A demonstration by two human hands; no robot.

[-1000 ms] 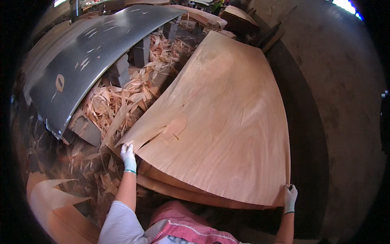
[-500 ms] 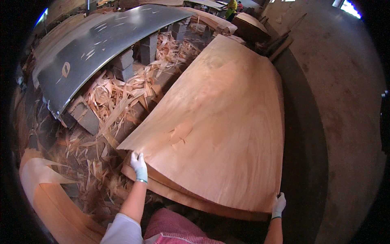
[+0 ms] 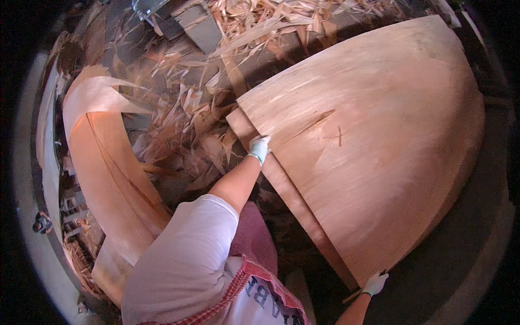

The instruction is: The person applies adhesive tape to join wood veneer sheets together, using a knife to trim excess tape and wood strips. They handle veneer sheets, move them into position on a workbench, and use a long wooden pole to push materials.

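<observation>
A wide, thin wood veneer sheet [image 3: 368, 146] lies on top of a stack and spreads away to the right. Beneath its near left edge shows a strip of a lower veneer sheet [image 3: 303, 203]. My left hand [image 3: 259, 149], in a white glove, is closed on the top sheet's near edge. At the near right corner my right hand [image 3: 375, 283], also gloved, pinches the same sheet. A small dark thing shows at its fingertips, too small to name. A thin brown strip [image 3: 352, 296] sticks out beside that hand.
To the left lies a long curled veneer piece [image 3: 114, 162]. Torn veneer scraps [image 3: 189, 108] litter the ground between it and the stack. Concrete blocks [image 3: 197, 24] stand at the far side. A person [image 3: 42, 222] is at the far left rim.
My view has swung left, so the stack now sits farther right. Both hands keep hold of the top sheet. More of the lower sheet shows along the near left edge.
</observation>
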